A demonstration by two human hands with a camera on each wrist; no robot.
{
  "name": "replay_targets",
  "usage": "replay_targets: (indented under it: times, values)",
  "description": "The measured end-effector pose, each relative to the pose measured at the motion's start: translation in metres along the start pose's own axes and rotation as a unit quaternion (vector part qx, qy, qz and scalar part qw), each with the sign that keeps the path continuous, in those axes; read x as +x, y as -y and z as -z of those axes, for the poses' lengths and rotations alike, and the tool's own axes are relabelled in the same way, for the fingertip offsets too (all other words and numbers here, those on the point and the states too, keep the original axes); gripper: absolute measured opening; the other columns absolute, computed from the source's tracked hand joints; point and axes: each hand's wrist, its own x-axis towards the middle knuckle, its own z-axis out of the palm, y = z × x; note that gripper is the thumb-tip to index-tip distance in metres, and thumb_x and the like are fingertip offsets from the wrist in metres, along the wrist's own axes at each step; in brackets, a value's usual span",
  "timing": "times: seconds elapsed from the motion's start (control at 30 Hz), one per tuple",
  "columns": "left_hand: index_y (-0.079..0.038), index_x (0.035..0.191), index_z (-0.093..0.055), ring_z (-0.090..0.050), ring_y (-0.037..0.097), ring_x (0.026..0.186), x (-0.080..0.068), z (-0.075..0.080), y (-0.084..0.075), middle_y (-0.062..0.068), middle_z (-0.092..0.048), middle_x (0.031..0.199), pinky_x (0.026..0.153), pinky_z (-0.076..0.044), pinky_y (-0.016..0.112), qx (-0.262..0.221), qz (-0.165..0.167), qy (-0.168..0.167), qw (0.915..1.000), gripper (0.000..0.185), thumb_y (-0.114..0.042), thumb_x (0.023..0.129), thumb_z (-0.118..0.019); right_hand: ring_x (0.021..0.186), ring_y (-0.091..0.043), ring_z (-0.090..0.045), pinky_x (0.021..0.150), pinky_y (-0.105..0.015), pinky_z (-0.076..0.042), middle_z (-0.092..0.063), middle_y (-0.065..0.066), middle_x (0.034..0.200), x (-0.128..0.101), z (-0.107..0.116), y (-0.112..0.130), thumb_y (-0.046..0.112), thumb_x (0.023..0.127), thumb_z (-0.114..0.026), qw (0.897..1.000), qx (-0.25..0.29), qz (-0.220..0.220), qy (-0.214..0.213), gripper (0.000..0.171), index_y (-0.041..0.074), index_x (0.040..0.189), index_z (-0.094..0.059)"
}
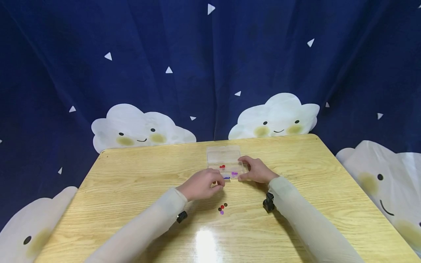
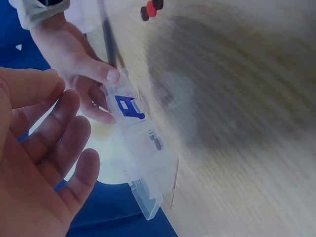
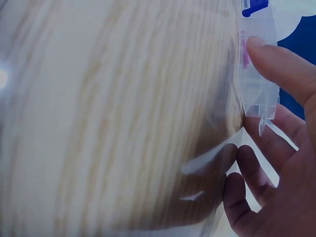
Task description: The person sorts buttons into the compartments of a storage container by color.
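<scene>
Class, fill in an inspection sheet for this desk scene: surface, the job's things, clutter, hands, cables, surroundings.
Surface: wooden table, glossy, with a light glare near the front edge.
Job's things: clear compartment box, lid open, with red, blue and purple pieces inside; loose beads in front of it.
Clutter: nothing seen.
Hands: right hand holds the box's right end; left hand at the box's front left, whether it pinches anything cannot be told.
Cables: nothing seen.
Surroundings: dark blue curtain printed with smiling clouds.

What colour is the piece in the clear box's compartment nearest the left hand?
Blue. The piece in the clear box shows best in the left wrist view.
</scene>
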Motion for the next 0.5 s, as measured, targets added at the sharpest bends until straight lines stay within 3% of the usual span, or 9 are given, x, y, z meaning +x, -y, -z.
replay_targets:
  times: [0.27, 0.5]
  values:
    - [-0.016, 0.096, -0.075, -0.063, 0.011, 0.093, -0.015, -0.012, 0.0, -0.006, -0.07, 0.097, 0.086, -0.054, 0.026, 0.007, 0.008, 0.021, 0.9997, 0.009, -0.018, 0.094, -0.066, 0.129, -0.037, -0.053, 0.111, -0.054, -0.04, -0.054, -0.023, 0.142, 0.001, 0.0, 0.0, 0.03, 0.078, -0.085, 1.0, 0.005, -0.01, 0.005, 0.077, 0.011, 0.142, -0.047]
    - [-0.019, 0.093, -0.075, -0.059, 0.005, 0.087, -0.018, -0.027, 0.001, -0.008, -0.07, 0.093, 0.082, -0.051, 0.02, 0.017, 0.004, 0.04, 0.9991, 0.007, -0.019, 0.091, -0.069, 0.132, -0.038, -0.05, 0.113, -0.055, -0.039, -0.051, -0.023, 0.145, 0.0, -0.001, 0.001, 0.031, 0.079, -0.084, 1.0, 0.006, -0.018, 0.01, 0.078, 0.013, 0.144, -0.046]
